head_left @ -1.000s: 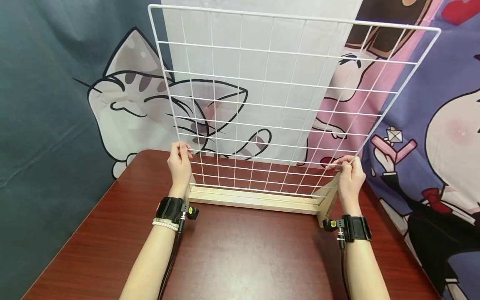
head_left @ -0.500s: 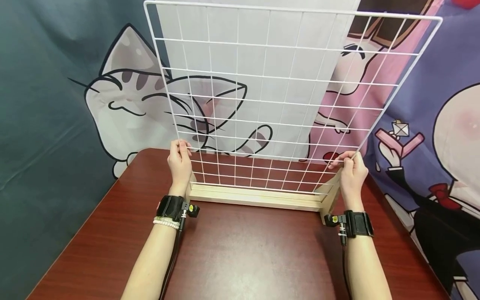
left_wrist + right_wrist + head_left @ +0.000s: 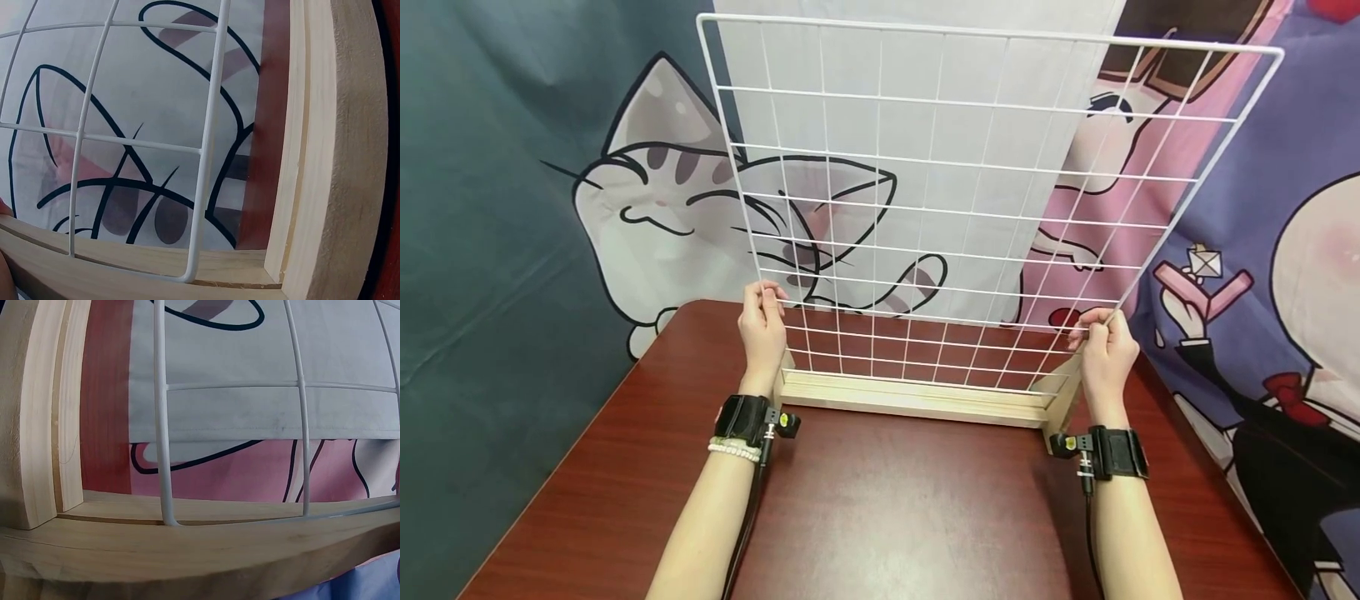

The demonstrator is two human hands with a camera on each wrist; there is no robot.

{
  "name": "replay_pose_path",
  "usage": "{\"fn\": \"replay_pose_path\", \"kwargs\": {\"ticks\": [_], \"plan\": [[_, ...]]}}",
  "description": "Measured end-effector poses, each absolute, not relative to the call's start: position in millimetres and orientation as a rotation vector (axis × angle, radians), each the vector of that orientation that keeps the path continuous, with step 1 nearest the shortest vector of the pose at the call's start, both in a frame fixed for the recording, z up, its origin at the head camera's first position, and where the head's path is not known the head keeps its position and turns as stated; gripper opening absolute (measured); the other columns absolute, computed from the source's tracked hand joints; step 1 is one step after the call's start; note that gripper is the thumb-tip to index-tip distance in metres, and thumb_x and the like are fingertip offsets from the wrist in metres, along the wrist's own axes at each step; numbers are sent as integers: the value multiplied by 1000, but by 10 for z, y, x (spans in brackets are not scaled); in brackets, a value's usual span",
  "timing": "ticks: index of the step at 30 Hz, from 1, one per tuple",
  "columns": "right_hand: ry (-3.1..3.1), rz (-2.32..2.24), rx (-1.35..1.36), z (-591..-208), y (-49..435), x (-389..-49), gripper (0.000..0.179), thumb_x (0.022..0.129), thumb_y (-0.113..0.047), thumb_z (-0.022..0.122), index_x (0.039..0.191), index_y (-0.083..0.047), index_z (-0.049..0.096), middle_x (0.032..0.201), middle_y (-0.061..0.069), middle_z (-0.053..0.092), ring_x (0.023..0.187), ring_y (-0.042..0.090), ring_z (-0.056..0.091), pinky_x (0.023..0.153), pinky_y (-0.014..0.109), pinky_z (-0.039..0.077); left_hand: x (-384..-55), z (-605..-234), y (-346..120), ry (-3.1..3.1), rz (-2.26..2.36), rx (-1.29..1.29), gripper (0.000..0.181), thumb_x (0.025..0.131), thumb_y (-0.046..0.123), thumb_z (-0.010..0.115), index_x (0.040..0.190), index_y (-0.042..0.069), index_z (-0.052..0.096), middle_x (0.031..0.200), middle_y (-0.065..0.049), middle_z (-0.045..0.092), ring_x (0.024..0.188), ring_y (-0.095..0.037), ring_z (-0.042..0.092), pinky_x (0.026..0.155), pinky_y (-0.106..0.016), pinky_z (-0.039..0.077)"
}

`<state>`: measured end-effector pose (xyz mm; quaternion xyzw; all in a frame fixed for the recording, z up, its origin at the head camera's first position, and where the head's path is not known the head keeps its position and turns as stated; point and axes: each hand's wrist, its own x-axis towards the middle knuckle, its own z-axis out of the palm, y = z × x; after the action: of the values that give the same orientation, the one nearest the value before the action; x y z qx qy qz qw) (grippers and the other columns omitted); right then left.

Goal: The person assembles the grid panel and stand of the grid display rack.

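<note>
Gripping opposite sides of the white wire grid [image 3: 925,207], the left hand [image 3: 763,329] and right hand [image 3: 1107,350] hold it at the wooden frame's [image 3: 917,398] side grooves, its bottom wire apart from the base, above the worktop [image 3: 895,500].

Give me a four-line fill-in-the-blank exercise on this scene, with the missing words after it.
1. The left hand and right hand hold the wire grid, whose colour is ____.
2. The beaded bracelet is on the person's ____ arm.
3. The base bar below the wire grid is made of ____.
4. Touching or apart: in the left wrist view, the bottom wire of the wire grid and the base bar are ____.

Missing words: white; left; wood; apart.
</note>
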<state>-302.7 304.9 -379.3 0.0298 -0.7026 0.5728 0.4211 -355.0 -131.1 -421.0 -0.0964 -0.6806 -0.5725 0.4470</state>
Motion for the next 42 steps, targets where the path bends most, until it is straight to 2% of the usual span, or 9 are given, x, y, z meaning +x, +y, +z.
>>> {"fn": "replay_pose_path", "kwargs": {"ticks": [6, 12, 17, 22, 27, 33, 35, 42], "plan": [[-1765, 1391, 97, -3751, 3012, -2973, 19, 89, 10, 35, 87, 18, 52, 61, -18, 60, 44, -1, 50, 44, 12, 40, -3542, -4224, -1310, -1680, -1398, -247, 25, 104, 11, 39, 104, -9, 53, 81, -18, 60, 64, -16, 49, 60, -12, 36], [-1764, 1364, 103, -3821, 3074, -3030, 21, 89, 10, 35, 85, 16, 54, 61, -18, 60, 44, -1, 47, 45, 12, 38, -3537, -4229, -1318, -1690, -1424, -241, 27, 104, 13, 39, 102, -10, 53, 83, -23, 62, 69, 6, 53, 61, -11, 38], [-1767, 1373, 118, -3806, 3078, -3036, 19, 87, 11, 34, 85, 16, 52, 61, -15, 60, 44, 3, 46, 45, 13, 37, -3550, -4226, -1318, -1685, -1458, -240, 25, 104, 11, 40, 99, -10, 53, 84, -23, 62, 71, 5, 57, 61, -10, 39], [-1758, 1408, 115, -3805, 3084, -3048, 17, 86, 12, 34, 85, 16, 51, 61, -15, 60, 44, 6, 46, 45, 13, 37, -3565, -4231, -1316, -1687, -1458, -242, 24, 103, 10, 41, 99, -10, 53, 83, -22, 61, 70, 8, 52, 60, -10, 38], [-1731, 1444, 116, -3776, 3050, -3002, 17, 85, 13, 34, 84, 15, 51, 60, -14, 60, 44, 7, 46, 45, 14, 37, -3556, -4220, -1300, -1684, -1485, -241, 23, 103, 7, 40, 99, -12, 52, 84, -25, 60, 71, 8, 51, 64, -9, 39], [-1722, 1464, 111, -3757, 3013, -2941, 16, 83, 14, 35, 85, 16, 50, 60, -12, 60, 45, 4, 48, 45, 14, 39, -3403, -4090, -1243, -1658, -1526, -256, 22, 102, 3, 41, 95, -16, 50, 82, -32, 56, 70, 9, 51, 63, -9, 38], [-1725, 1457, 107, -3782, 3031, -2958, 16, 83, 14, 36, 85, 17, 51, 60, -13, 60, 46, 4, 48, 45, 13, 39, -3366, -4066, -1233, -1652, -1518, -257, 21, 101, 2, 42, 94, -16, 50, 81, -30, 57, 69, 8, 50, 61, -9, 37], [-1722, 1416, 99, -3849, 3099, -3039, 17, 84, 13, 36, 86, 17, 52, 61, -15, 59, 46, 6, 49, 46, 14, 39, -3317, -4042, -1239, -1638, -1477, -261, 18, 99, -1, 43, 102, -15, 55, 80, -31, 60, 53, 9, 31, 49, -10, 23]]}}
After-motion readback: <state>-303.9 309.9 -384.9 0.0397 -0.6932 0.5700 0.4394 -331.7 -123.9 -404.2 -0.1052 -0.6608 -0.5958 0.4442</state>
